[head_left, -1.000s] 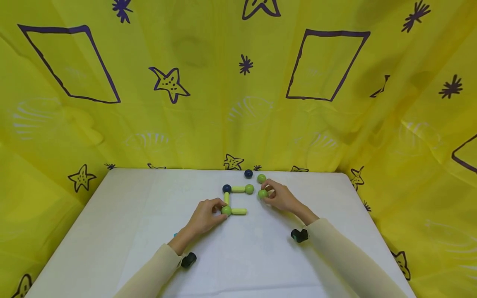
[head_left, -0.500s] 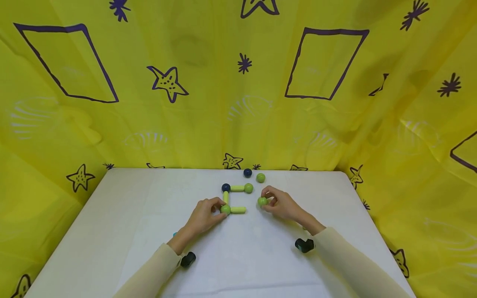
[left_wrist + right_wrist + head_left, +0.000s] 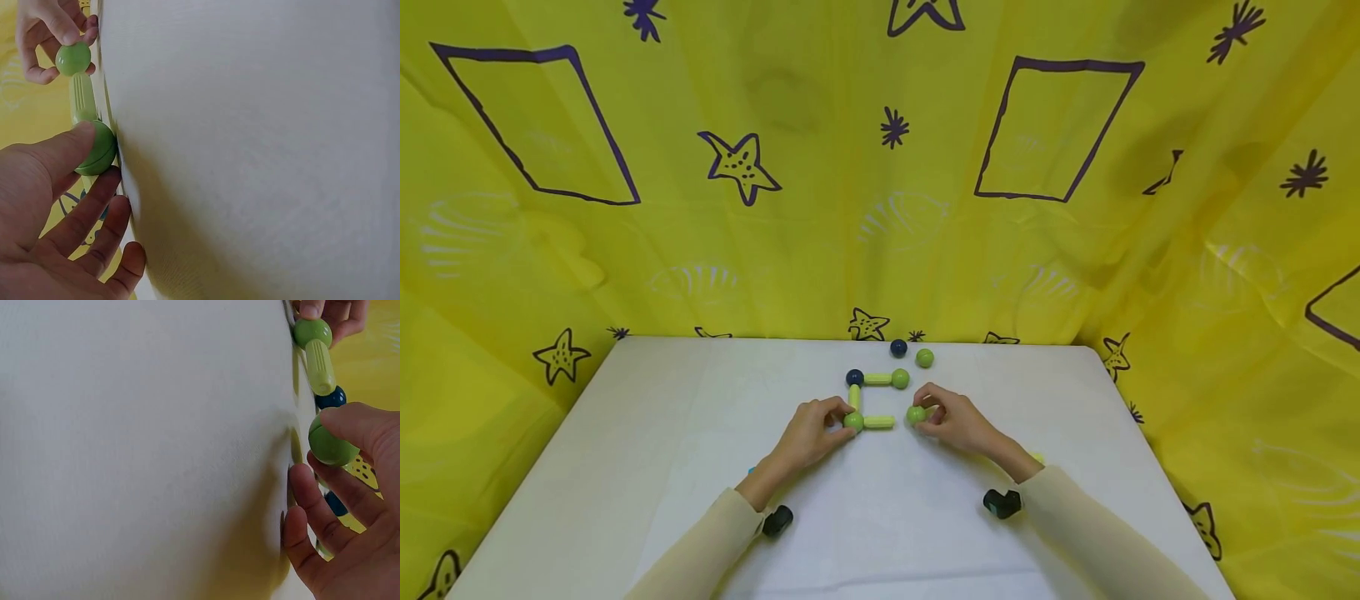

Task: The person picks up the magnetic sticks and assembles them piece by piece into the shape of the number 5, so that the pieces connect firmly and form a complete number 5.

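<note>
Between thumb and fingers, my left hand [image 3: 811, 433] pinches a green ball [image 3: 853, 422] at the near left corner of a three-sided frame of balls and rods. From that ball a pale yellow-green rod [image 3: 878, 422] points right, its far end bare. Another rod [image 3: 854, 397] runs back to a dark blue ball [image 3: 854, 377], and a third rod [image 3: 877, 379] joins that to a green ball [image 3: 900, 378]. My right hand [image 3: 958, 421] pinches a loose green ball [image 3: 333, 442], held a short gap to the right of the bare rod end.
Behind the frame, near the table's back edge, lie a loose dark blue ball [image 3: 898, 348] and a loose green ball [image 3: 925, 357]. A small yellow-green piece [image 3: 1037, 457] shows beside the right wrist. A yellow patterned curtain [image 3: 820, 250] hangs behind the white table [image 3: 880, 533].
My right hand has brought its green ball toward me, then left toward the bare rod end. The left hand keeps its pinch on the corner ball, and the frame stays in place.
</note>
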Demonstrator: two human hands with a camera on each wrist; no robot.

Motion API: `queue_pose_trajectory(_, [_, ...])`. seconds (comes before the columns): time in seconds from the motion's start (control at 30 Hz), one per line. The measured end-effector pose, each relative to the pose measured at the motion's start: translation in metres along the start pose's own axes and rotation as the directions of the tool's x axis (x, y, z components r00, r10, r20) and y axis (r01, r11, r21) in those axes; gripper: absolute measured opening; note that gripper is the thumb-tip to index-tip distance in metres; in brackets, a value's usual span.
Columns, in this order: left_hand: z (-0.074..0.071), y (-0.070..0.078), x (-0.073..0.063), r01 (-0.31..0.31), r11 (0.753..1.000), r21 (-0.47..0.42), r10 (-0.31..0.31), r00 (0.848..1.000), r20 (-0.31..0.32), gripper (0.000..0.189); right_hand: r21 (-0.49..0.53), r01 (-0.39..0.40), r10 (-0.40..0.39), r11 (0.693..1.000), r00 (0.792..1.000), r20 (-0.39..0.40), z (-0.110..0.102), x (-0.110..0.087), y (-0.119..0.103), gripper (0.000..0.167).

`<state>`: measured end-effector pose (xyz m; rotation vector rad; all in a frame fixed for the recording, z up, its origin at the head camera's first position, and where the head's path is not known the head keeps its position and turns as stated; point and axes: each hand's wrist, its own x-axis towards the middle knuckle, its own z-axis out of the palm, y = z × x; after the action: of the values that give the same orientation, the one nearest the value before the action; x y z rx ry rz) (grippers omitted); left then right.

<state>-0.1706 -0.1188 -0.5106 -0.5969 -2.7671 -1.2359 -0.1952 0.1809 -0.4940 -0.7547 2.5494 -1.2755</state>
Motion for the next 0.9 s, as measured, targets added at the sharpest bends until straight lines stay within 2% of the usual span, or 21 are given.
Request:
queue_pose_trajectory(0.47, [-0.001, 0.000, 0.001, -0.009, 1.000, -0.005, 0.009, 1.000, 0.002, 0.022, -0.089, 0.044, -0.047, 0.995, 0.998, -0.032, 0.015, 0.004, -0.004, 0.028])
queue_pose_trajectory(0.9, [0.000, -0.002, 0.002, -0.026, 1.000, 0.014, 0.027, 1.000, -0.014, 0.022, -0.095, 0.042, -0.046, 0.995, 0.998, -0.039, 0.018, 0.006, -0.005, 0.029])
